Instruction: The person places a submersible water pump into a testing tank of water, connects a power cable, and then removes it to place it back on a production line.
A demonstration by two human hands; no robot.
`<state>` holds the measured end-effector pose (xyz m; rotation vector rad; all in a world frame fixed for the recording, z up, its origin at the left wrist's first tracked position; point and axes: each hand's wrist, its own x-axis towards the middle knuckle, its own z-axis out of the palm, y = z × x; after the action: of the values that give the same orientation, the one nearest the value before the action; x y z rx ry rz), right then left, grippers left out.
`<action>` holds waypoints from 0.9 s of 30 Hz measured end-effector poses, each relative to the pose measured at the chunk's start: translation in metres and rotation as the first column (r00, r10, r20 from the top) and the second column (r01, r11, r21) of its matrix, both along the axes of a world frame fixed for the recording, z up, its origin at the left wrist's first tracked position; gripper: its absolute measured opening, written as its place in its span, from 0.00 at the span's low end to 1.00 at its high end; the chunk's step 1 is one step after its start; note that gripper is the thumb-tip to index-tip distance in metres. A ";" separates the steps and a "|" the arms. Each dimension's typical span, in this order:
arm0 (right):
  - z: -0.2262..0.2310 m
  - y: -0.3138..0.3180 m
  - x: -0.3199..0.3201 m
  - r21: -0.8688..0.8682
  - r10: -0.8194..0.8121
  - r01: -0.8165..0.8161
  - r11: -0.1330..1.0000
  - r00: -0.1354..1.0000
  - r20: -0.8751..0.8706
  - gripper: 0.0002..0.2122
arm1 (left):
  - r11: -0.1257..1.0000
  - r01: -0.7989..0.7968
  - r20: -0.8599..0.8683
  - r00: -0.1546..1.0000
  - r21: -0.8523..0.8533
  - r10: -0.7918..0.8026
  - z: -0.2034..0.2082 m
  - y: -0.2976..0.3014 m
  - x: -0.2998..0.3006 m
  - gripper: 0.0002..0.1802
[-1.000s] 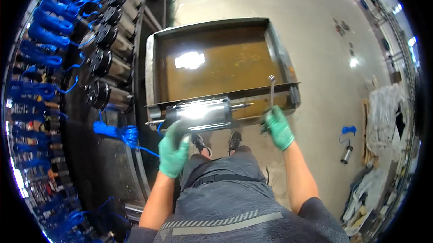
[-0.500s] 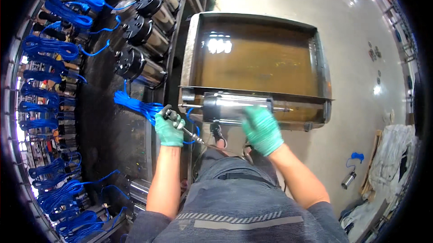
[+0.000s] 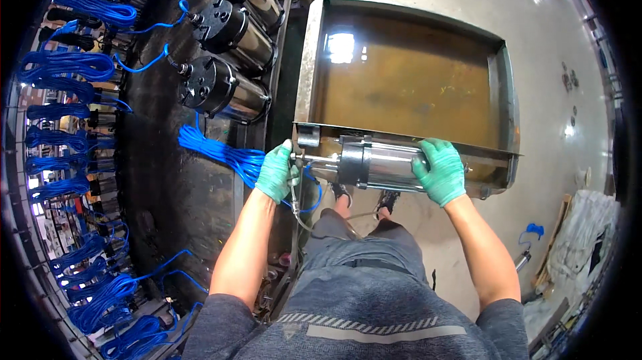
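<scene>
A shiny steel motor cylinder (image 3: 391, 165) with a black end collar lies across the near edge of a metal tank. My right hand (image 3: 441, 171), in a green glove, curls over the cylinder's right part and grips it from above. At its left end, a thin metal shaft (image 3: 319, 159) sticks out toward my gloved left hand (image 3: 274, 174). That hand closes around an air gun, mostly hidden by the fingers, right at the shaft's tip. From below the hand, a metal hose fitting (image 3: 295, 207) leads into a thin hose (image 3: 361, 215) running across my legs.
Murky brown liquid fills the tank (image 3: 310, 72). Along the dark bench at left stand several steel motors (image 3: 231, 89) with black caps. A bundle of blue cable (image 3: 224, 153) lies beside my left hand; more blue coils (image 3: 67, 66) hang along the far-left rack.
My left hand has brought the air gun up to the shaft's end. My right hand has moved right along the cylinder and now grips it. The whole view has shifted.
</scene>
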<state>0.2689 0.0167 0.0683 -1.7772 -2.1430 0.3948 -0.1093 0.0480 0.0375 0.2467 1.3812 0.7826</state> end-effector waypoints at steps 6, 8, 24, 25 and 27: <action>0.002 0.003 -0.002 0.019 -0.001 0.002 1.000 1.000 -0.028 0.17 | 0.993 0.120 0.012 0.993 0.013 -0.121 0.003 0.004 -0.004 0.16; 0.003 0.004 -0.003 0.024 -0.005 0.005 1.000 1.000 -0.029 0.17 | 0.991 0.132 -0.014 0.991 -0.001 -0.132 0.004 0.007 -0.003 0.15; 0.003 0.005 -0.005 0.060 -0.007 0.008 0.998 1.000 -0.026 0.15 | 0.961 0.276 -0.153 0.950 -0.003 -0.273 0.005 0.010 -0.001 0.18; 0.002 0.008 -0.007 0.076 0.008 -0.006 0.997 1.000 -0.028 0.14 | 0.959 0.282 -0.194 0.941 -0.003 -0.277 0.003 0.009 -0.004 0.18; -0.003 0.006 -0.005 0.025 -0.010 0.011 1.000 1.000 -0.016 0.13 | 0.977 0.210 -0.188 0.959 -0.034 -0.213 0.005 0.009 0.000 0.16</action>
<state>0.2642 0.0229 0.0654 -1.7648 -2.1179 0.3760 -0.1098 0.0568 0.0429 0.4608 1.5110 0.5820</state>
